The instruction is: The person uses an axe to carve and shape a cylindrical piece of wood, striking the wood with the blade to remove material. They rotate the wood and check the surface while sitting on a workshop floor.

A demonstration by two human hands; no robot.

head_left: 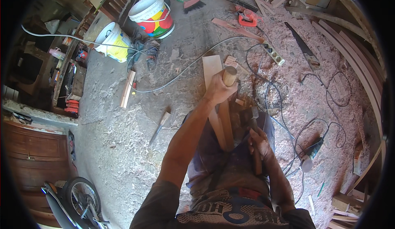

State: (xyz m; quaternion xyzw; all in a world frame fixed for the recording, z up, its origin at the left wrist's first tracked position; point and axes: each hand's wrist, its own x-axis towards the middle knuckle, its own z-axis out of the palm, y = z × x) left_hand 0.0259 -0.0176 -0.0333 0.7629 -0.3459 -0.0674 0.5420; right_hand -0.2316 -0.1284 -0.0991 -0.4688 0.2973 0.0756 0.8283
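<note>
My left hand [222,89] is wrapped round the thick wooden handle of a chisel [230,75], held upright; its blade is hidden beneath the hand. Under it, a wooden board [211,64] and a thicker wooden piece [225,124] run back between my legs. My right hand [259,141] grips the wooden handle of a hammer [256,160]. The dark hammer head [249,114] is beyond that hand, apart from the chisel handle. A second chisel [160,127] lies on the floor to the left of my left forearm.
Two buckets [153,17] stand at the back left, near a wood strip [128,89]. A power strip [273,54], handsaw [301,43] and angle grinder [311,153] lie among cables and shavings on the right. Planks [349,52] line the right side; a motorcycle [78,200] stands at the lower left.
</note>
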